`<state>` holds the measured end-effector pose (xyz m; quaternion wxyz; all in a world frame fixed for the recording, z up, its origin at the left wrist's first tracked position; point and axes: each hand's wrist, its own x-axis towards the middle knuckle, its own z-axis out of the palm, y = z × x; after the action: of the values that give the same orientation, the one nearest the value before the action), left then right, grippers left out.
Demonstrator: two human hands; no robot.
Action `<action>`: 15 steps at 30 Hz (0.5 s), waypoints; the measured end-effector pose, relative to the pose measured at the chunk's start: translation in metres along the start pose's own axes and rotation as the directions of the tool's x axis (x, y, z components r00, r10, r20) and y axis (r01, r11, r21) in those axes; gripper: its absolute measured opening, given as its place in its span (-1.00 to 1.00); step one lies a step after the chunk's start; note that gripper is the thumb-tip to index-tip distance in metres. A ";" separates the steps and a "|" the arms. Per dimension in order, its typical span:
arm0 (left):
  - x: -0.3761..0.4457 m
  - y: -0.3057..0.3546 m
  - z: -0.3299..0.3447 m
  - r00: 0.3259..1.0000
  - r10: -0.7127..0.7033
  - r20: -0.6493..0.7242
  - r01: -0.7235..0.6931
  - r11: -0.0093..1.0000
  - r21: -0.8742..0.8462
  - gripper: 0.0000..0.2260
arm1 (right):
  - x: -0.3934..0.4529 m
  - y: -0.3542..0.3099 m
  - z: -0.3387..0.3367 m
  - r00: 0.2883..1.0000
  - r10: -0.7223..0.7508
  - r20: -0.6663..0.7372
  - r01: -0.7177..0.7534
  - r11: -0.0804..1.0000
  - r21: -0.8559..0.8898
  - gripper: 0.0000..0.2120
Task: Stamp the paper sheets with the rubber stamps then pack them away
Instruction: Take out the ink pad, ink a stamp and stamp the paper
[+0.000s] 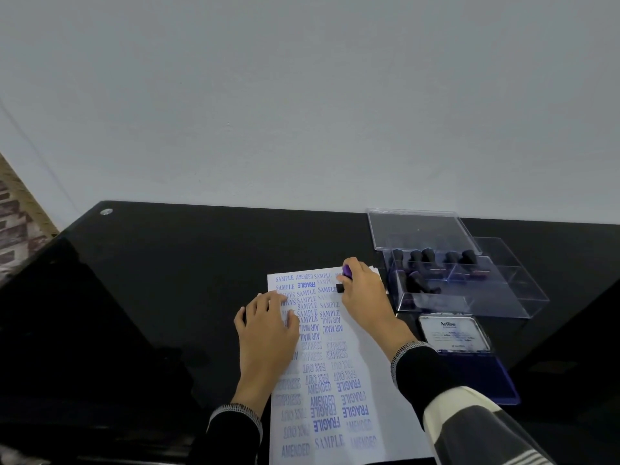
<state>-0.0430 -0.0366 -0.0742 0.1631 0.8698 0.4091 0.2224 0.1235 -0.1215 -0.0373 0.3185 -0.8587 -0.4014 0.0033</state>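
On the tabletop, the right hand grasps a rubber stamp on the paper sheet; the left hand, its grip released, presses flat.

The paper sheet carries blue stamped words, SAMPLE and AMENDED toward twelve o'clock, AIR MAIL and EXPRESS mid-page, FAX OUT and FRAGILE toward six o'clock, while the ink pad lid at three o'clock reads Artline.

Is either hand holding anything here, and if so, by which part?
The right hand grips a rubber stamp by its purple handle, base down on the paper sheet. The left hand holds nothing; it lies flat on the sheet.
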 end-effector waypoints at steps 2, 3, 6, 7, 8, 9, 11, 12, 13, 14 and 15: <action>0.000 0.000 0.000 1.000 -0.001 0.004 0.001 1.000 0.002 -0.72 | 0.000 0.000 0.000 1.000 -0.007 -0.001 0.007 1.000 -0.012 -0.83; 0.000 0.000 -0.001 1.000 0.001 0.003 -0.001 1.000 0.002 -0.72 | 0.000 0.000 0.000 1.000 -0.001 -0.005 0.001 1.000 0.005 -0.84; 0.000 0.000 -0.001 1.000 0.007 -0.003 -0.007 1.000 -0.003 -0.72 | 0.001 0.000 0.001 0.999 0.042 -0.012 -0.041 0.997 0.060 -0.86; 0.000 0.000 -0.001 1.000 0.007 -0.005 -0.007 1.000 -0.003 -0.73 | 0.001 -0.001 0.001 0.999 0.048 -0.013 -0.047 0.997 0.061 -0.85; 0.000 0.000 0.000 1.000 0.009 -0.009 -0.009 1.000 -0.002 -0.73 | -0.001 -0.001 0.000 0.999 0.044 -0.016 -0.043 0.998 0.055 -0.84; 0.000 0.000 0.000 1.000 0.012 -0.014 -0.012 1.000 0.000 -0.74 | -0.002 -0.002 0.000 0.999 0.028 -0.020 -0.027 0.999 0.039 -0.83; 0.000 0.000 0.000 1.000 0.016 -0.019 -0.016 1.000 0.003 -0.74 | -0.005 -0.003 0.000 1.000 -0.002 -0.021 0.002 1.000 -0.007 -0.80; 0.000 0.000 0.000 1.000 0.014 -0.017 -0.014 1.000 0.002 -0.74 | -0.005 -0.003 0.000 1.000 -0.005 -0.019 0.004 1.000 -0.019 -0.79; 0.000 0.000 0.000 1.000 0.012 -0.015 -0.012 1.000 0.001 -0.74 | -0.006 -0.003 -0.001 1.000 0.000 -0.018 0.000 1.000 -0.017 -0.78; 0.000 0.000 0.000 1.000 0.012 -0.015 -0.012 1.000 0.001 -0.75 | -0.005 -0.003 -0.001 1.000 0.005 -0.019 -0.005 1.000 -0.003 -0.78; 0.000 0.000 -0.001 1.000 0.013 -0.014 -0.013 1.000 0.002 -0.75 | -0.005 -0.003 -0.001 1.000 0.011 -0.023 -0.011 1.000 0.018 -0.78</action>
<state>-0.0434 -0.0368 -0.0738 0.1579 0.8711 0.4046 0.2291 0.1183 -0.1236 -0.0360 0.3310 -0.8580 -0.3929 -0.0012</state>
